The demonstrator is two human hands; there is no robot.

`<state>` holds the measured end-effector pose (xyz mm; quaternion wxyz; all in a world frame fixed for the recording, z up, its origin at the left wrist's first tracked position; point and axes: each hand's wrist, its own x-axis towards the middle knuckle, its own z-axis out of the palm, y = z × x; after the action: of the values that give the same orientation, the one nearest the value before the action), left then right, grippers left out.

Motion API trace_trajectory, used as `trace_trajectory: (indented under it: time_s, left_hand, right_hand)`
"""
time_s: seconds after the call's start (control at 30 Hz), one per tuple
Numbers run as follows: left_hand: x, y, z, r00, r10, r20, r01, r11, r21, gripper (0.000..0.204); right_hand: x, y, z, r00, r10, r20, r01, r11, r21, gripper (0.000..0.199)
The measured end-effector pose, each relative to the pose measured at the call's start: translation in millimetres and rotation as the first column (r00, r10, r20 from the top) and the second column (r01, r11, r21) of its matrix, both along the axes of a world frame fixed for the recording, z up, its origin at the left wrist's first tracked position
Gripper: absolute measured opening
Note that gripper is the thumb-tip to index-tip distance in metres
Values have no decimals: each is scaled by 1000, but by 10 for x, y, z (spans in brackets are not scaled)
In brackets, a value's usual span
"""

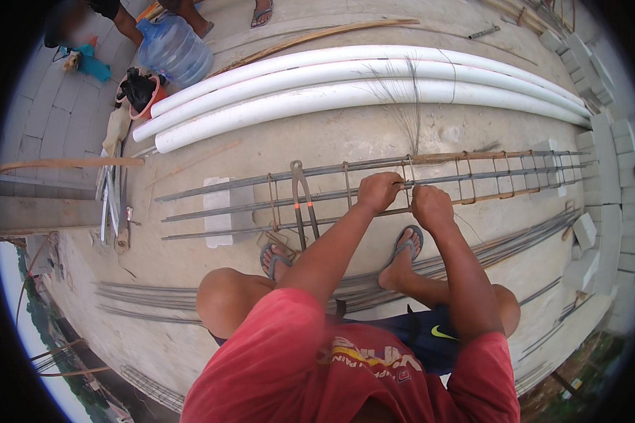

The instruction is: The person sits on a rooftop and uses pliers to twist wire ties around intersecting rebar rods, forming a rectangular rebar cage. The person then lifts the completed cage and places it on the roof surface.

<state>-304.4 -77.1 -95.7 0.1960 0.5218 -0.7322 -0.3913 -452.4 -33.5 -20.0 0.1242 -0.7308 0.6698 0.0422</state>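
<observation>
A long rebar cage [247, 207] lies left to right before me, its bars joined by square stirrups [349, 185]. Over its middle, my left hand [379, 192] is closed in a pinch against a stirrup and bar; what sits between its fingertips is hidden. Close beside it, my right hand [432, 207] is closed too, and a thin wire [467, 224] trails out below it. Long-handled cutters [304, 201] with orange marks rest across the cage, left of my hands. Just beyond the cage lies a spread bundle of thin tie wire [413, 116].
White blocks [222, 211] prop the cage. Several loose rebars [360, 292] lie around my feet. Beyond are white pipes [296, 101], a large water bottle [174, 53] and an orange bucket [148, 103]. Other people's legs [187, 15] show at the back. Grey blocks [603, 183] line the right.
</observation>
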Motion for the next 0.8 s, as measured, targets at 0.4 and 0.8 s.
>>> trace_trajectory:
  time_s: [0.4,0.8]
  left_hand:
    - [29,-13,8,998,-59,-32,57,997,-54,27]
    - [3,-42,105,1000,14,9,-15,996,91,24]
  right_hand:
    - [64,-924,103,911,385,-149,-382,923,53,12]
    - [-260,-394,-145,955,257,-146,-263,964,-28,19]
